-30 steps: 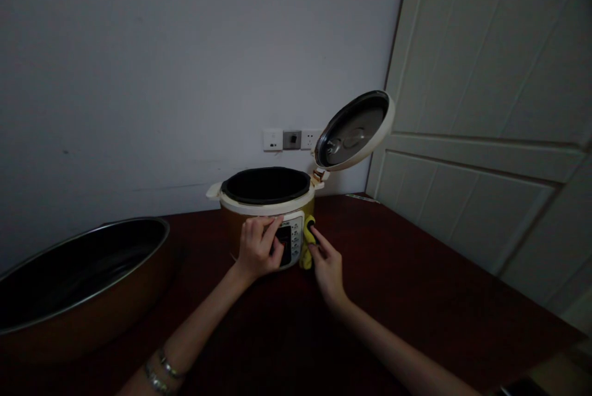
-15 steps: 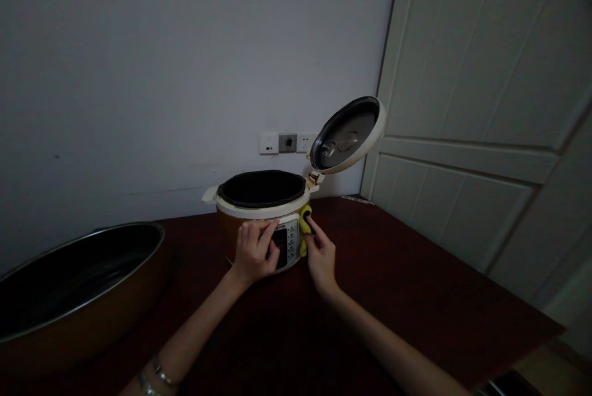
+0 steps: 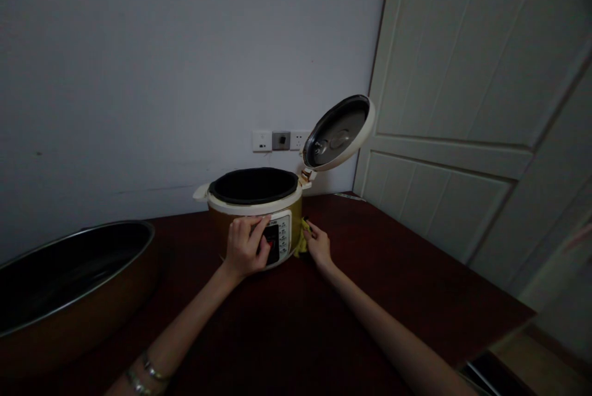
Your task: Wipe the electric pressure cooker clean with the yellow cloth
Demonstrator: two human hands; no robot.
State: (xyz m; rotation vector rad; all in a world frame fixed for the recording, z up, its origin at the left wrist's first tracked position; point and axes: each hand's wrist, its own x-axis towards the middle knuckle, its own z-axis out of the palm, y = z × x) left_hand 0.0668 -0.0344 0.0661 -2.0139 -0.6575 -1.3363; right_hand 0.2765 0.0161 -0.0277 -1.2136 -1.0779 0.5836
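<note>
On the dark wooden table point(image 3: 393, 272), here's the electric cooker point(image 3: 296, 214) upright, control panel point(image 3: 283, 226) facing me, lid point(image 3: 340, 134) tilted open back-right; my left hand point(image 3: 245, 248) is on the panel, my right hand point(image 3: 318, 245) apart, pinching a yellow cloth point(image 3: 301, 239).

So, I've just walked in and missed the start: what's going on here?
A person has both hands at an electric cooker, its lid standing open. The left hand rests over the control panel, while the right hand holds a yellow cloth against the cooker's side. A large brown pot sits to the left on the dark red table.
</note>
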